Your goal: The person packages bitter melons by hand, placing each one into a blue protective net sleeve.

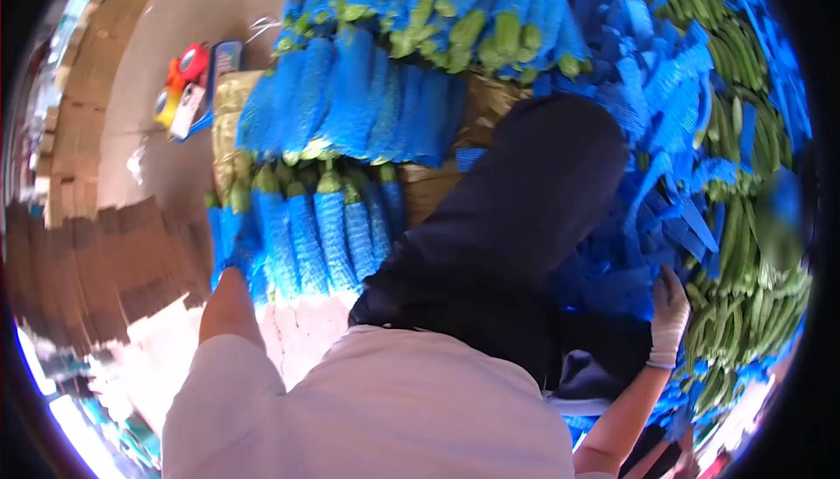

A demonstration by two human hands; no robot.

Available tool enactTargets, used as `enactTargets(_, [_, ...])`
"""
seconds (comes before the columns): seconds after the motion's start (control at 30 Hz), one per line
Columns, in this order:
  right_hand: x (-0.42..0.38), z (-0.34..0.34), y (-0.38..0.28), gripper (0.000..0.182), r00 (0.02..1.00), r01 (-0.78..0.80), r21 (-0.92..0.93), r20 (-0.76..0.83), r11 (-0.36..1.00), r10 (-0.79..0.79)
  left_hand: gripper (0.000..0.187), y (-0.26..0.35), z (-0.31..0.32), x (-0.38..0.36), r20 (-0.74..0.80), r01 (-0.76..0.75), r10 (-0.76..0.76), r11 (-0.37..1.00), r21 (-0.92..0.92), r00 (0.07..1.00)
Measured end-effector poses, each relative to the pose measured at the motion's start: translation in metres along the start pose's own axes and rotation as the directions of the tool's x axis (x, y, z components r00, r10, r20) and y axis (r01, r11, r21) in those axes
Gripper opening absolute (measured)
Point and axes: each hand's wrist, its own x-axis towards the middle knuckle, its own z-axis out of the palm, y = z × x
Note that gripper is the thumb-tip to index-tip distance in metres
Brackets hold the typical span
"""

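Note:
My left hand [240, 254] is at the near left end of a row of long green vegetables in blue net sleeves [332, 230]. It blends into the blue there, and its fingers cannot be made out. My right hand [669, 317], in a whitish glove, is low on the right with its fingers stretched forward. It lies between loose blue netting [612, 273] and a heap of bare green vegetables [744, 313]. Nothing shows clearly in it.
Two more rows of blue-sleeved vegetables [350, 94] [499, 6] lie farther forward. My dark-clad leg [534, 181] crosses the middle. At left are flattened cardboard [105, 260], a phone [186, 111] and red and yellow tape dispensers [193, 62]. Part of another person shows at the lower right.

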Motion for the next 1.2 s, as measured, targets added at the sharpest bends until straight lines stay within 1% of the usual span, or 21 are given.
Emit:
enactTargets(0.07, [-0.003,0.0,-0.055,0.033,0.995,0.063,-0.026,0.084,0.998,-0.061,0.056,0.019,-0.002,0.021,-0.032,-0.091,0.093,0.994,0.064,0.995])
enactTargets(0.1, [-0.002,0.0,-0.091,0.031,0.979,-0.104,0.026,0.179,0.994,0.098,0.056,0.035,-0.011,0.032,-0.073,-0.142,0.148,0.986,0.086,0.986])
enactTargets(0.2, [0.021,0.033,-0.077,0.034,0.944,0.158,-0.057,0.303,0.986,-0.133,0.057,0.117,-0.047,0.041,-0.333,-0.408,0.444,0.896,0.175,0.832])
enactTargets(0.23, [0.031,0.048,-0.082,0.037,0.93,0.233,-0.191,0.332,0.953,-0.161,0.052,0.185,-0.086,-0.017,-0.305,-0.411,0.461,0.886,0.217,0.833])
enactTargets(0.27, [0.042,0.074,-0.072,0.037,0.924,0.261,-0.185,0.331,0.947,-0.19,0.046,0.219,-0.081,-0.009,-0.537,-0.698,0.651,0.7,0.151,0.537])
enactTargets(0.3, [0.054,0.097,-0.072,0.033,0.912,0.265,-0.207,0.37,0.942,-0.176,0.041,0.25,-0.08,0.003,-0.737,-0.892,0.654,0.421,0.163,0.174])
enactTargets(0.33, [0.062,0.125,-0.07,0.029,0.917,0.217,-0.284,0.388,0.934,-0.095,0.041,0.295,-0.098,-0.058,-0.638,-0.943,0.714,0.326,-0.062,0.289])
enactTargets(0.4, [0.065,0.181,-0.061,0.037,0.931,0.193,-0.294,0.357,0.936,-0.08,0.044,0.387,-0.136,-0.19,-0.388,-0.802,0.776,0.24,-0.547,0.496])
enactTargets(0.47, [0.061,0.213,-0.069,0.052,0.911,0.115,-0.211,0.413,0.971,-0.018,0.041,0.457,-0.147,-0.286,-0.393,-0.888,0.87,0.102,-0.447,0.298])
enactTargets(0.53, [0.061,0.239,-0.063,0.059,0.881,0.104,-0.077,0.47,0.992,-0.056,0.039,0.525,-0.148,-0.376,-0.35,-1.0,0.937,0.014,0.015,0.008])
enactTargets(0.57, [0.06,0.242,-0.054,0.061,0.876,0.106,-0.045,0.477,0.993,-0.072,0.039,0.549,-0.144,-0.449,-0.273,-0.966,0.933,0.198,-0.164,0.237])
enactTargets(0.6, [0.058,0.243,-0.043,0.063,0.87,0.106,-0.012,0.486,0.994,-0.086,0.039,0.563,-0.13,-0.475,-0.317,-0.923,0.948,-0.155,-0.351,-0.038])
enactTargets(0.63, [0.061,0.24,-0.027,0.065,0.862,0.016,-0.012,0.506,1.0,-0.008,0.038,0.567,-0.117,-0.496,-0.32,-0.825,0.928,-0.328,-0.46,-0.191])
enactTargets(0.73, [0.082,0.219,0.039,0.057,0.781,-0.292,-0.157,0.53,0.944,0.33,0.038,0.585,-0.083,-0.549,-0.23,-0.625,0.871,-0.475,-0.62,-0.434])
enactTargets(0.8, [0.092,0.179,0.051,0.042,0.768,-0.492,-0.036,0.453,0.87,0.453,0.037,0.591,-0.063,-0.563,-0.161,-0.586,0.849,-0.472,-0.659,-0.503])
enactTargets(0.83, [0.104,0.198,0.087,0.034,0.869,-0.468,0.061,0.215,0.882,0.446,0.037,0.596,-0.056,-0.567,-0.136,-0.572,0.835,-0.474,-0.67,-0.532])
enactTargets(0.93, [0.133,0.16,0.066,0.022,0.866,-0.347,0.293,-0.264,0.891,0.425,0.036,0.605,-0.039,-0.572,-0.082,-0.562,0.814,-0.467,-0.683,-0.576])
enactTargets(1.0, [0.153,0.168,0.062,0.021,0.866,-0.244,0.302,-0.36,0.922,0.347,0.036,0.612,-0.032,-0.575,-0.06,-0.557,0.806,-0.458,-0.693,-0.588])
enactTargets(1.07, [0.164,0.189,0.06,0.024,0.914,-0.265,0.134,-0.281,0.955,0.293,0.035,0.619,-0.027,-0.579,-0.045,-0.547,0.793,-0.459,-0.7,-0.608])
enactTargets(1.13, [0.142,0.216,0.049,0.044,0.972,-0.223,-0.182,0.027,0.958,0.231,0.035,0.621,-0.022,-0.582,-0.026,-0.541,0.781,-0.455,-0.708,-0.624])
enactTargets(1.2, [0.107,0.247,0.039,0.064,0.985,-0.082,-0.245,0.125,0.966,0.116,0.034,0.625,-0.02,-0.584,-0.011,-0.533,0.771,-0.451,-0.716,-0.637])
